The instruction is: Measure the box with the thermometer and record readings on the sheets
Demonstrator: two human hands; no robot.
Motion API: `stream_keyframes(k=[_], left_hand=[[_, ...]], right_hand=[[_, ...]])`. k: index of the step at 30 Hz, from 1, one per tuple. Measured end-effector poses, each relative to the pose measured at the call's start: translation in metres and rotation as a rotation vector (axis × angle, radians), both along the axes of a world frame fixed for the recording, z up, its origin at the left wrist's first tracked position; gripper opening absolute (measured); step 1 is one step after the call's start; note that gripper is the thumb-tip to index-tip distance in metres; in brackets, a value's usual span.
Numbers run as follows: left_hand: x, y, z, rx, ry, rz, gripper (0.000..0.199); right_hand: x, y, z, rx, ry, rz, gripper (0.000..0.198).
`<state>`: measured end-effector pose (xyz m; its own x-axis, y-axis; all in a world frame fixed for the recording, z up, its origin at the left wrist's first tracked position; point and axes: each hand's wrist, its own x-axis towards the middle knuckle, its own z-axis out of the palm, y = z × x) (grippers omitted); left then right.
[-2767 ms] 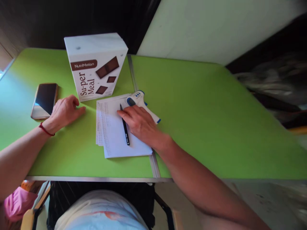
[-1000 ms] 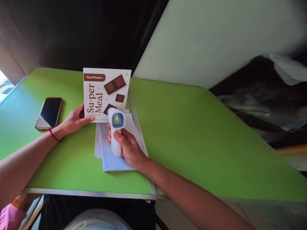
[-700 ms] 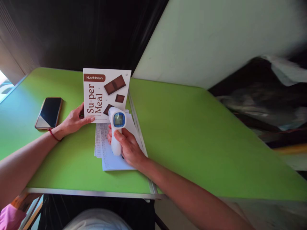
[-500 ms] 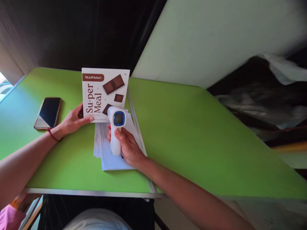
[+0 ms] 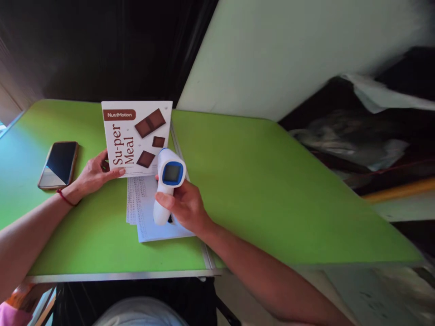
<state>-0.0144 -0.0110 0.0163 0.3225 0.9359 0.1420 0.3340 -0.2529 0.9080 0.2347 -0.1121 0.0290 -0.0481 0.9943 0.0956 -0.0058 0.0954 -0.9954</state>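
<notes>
My left hand [image 5: 97, 173] grips the lower left corner of a white box [image 5: 129, 140] printed "NutriMotion Su-per Meal" with brown chocolate pieces, thumb in front and fingers behind. The box is held upright with its printed face toward me. My right hand [image 5: 185, 203] is wrapped round the handle of a white infrared thermometer [image 5: 161, 213] with a blue-rimmed, dark screen facing me. The thermometer's head is just in front of the box's lower right corner; whether they touch I cannot tell. Below both lie sheets of paper [image 5: 149, 231], some with rows of small writing.
A phone [image 5: 58, 165] with a dark screen lies left of my left hand on the green table [image 5: 265, 194]. A metal seam [image 5: 207, 256] crosses the tabletop. A dark panel and pale wall stand behind. Clear plastic bags [image 5: 353, 140] sit on a shelf at the right.
The view has shifted slightly. The thermometer has tilted and moved to the right relative to the box, uncovering the lower chocolate piece. Both hands keep their hold.
</notes>
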Motion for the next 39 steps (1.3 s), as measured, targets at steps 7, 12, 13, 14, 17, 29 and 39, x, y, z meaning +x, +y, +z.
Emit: stream_keyframes(k=[7, 12, 13, 14, 17, 29, 39], left_hand=[[-0.002, -0.001, 0.006, -0.045, -0.052, -0.031, 0.068], [0.001, -0.004, 0.014, -0.084, -0.060, -0.010, 0.068], [0.000, -0.004, 0.014, -0.080, -0.046, -0.002, 0.068], [0.000, -0.004, 0.014, -0.072, -0.033, 0.004, 0.067], [-0.001, -0.004, 0.012, -0.043, -0.023, 0.005, 0.066], [-0.015, 0.007, -0.007, 0.137, -0.068, 0.209, 0.072], [-0.028, 0.024, -0.023, 0.212, 0.179, 0.354, 0.076]], right_hand=[[0.007, 0.009, 0.004, 0.038, -0.025, -0.126, 0.027], [0.007, 0.009, 0.005, 0.059, -0.046, -0.129, 0.025], [0.007, 0.009, 0.005, 0.064, -0.045, -0.127, 0.024], [0.006, 0.009, 0.006, 0.067, -0.043, -0.123, 0.023], [0.006, 0.008, 0.007, 0.081, -0.044, -0.122, 0.023], [0.055, 0.037, 0.005, 0.030, -0.562, -0.239, 0.028], [0.071, 0.048, -0.008, -0.127, -1.273, -0.248, 0.025]])
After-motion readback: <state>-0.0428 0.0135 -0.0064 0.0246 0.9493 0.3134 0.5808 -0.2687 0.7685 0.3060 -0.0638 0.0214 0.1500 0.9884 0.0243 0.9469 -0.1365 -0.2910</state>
